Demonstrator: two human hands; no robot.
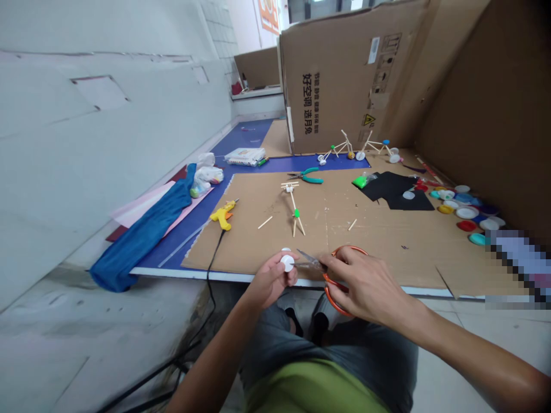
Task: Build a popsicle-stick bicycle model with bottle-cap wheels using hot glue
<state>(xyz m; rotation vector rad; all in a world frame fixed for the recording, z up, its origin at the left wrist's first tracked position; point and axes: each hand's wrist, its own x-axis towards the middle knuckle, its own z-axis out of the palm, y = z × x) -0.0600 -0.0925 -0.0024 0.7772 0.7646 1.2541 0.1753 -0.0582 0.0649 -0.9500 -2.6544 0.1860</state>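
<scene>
My left hand is closed round a small white bottle cap, held just off the near edge of the cardboard sheet. My right hand grips a pair of orange-handled scissors. The blade tip points left and touches the cap. On the cardboard beyond my hands lies a small frame of wooden sticks with a green joint. Loose sticks lie beside it.
A yellow glue gun with a black cord lies at the left. Teal pliers, a black sheet, coloured caps, two stick bicycles, a big cardboard box, and a blue cloth are around.
</scene>
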